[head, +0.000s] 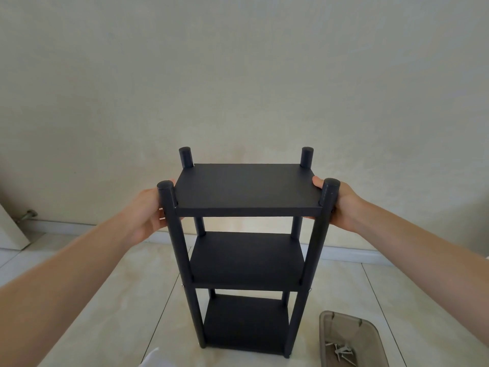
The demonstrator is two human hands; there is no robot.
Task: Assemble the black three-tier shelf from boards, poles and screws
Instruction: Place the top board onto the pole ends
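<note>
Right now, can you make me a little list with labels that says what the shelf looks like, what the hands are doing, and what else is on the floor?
Shelf: black shelf standing upright on the tiled floor, three boards joined to four poles
Top board: top board, poles stick up past its corners
Left hand: left hand grips the shelf's left side at the top board
Right hand: right hand grips the right side there
Tray: clear tray on the floor to the right
Screws: a few screws in the tray

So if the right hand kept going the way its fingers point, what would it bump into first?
The right hand already grips the shelf's top board by the front right pole. Its fingers point inward, so it would probably press straight into the board's edge.
</note>
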